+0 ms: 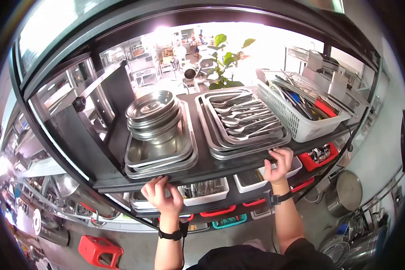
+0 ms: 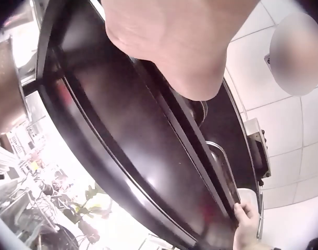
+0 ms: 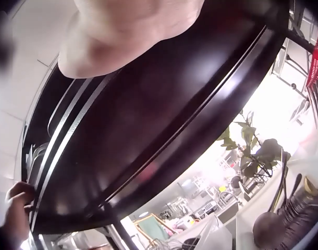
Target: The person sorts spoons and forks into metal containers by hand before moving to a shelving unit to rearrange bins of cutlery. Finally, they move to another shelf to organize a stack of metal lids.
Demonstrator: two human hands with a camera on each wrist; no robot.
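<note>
Both hands grip the front edge of a black shelf (image 1: 198, 170), fingers curled over its rim. The left hand (image 1: 163, 196) is below the trays (image 1: 161, 167) with stacked steel bowls (image 1: 152, 114); the right hand (image 1: 280, 166) is near the steel tray (image 1: 218, 150) of spoons and forks (image 1: 245, 117). The left wrist view has the left hand (image 2: 169, 47) large against the dark shelf underside (image 2: 127, 130), with the right hand (image 2: 246, 224) farther along. In the right wrist view the right hand (image 3: 133, 34) is at the top, the left hand (image 3: 15, 211) at lower left.
A white basket (image 1: 308, 128) of utensils stands at the shelf's right end. Lower down are white bins (image 1: 211, 194), a red basket (image 1: 320, 157) and a teal basket (image 1: 229, 220). A red stool (image 1: 94, 249) is on the floor at left, a large pot (image 1: 346, 191) at right.
</note>
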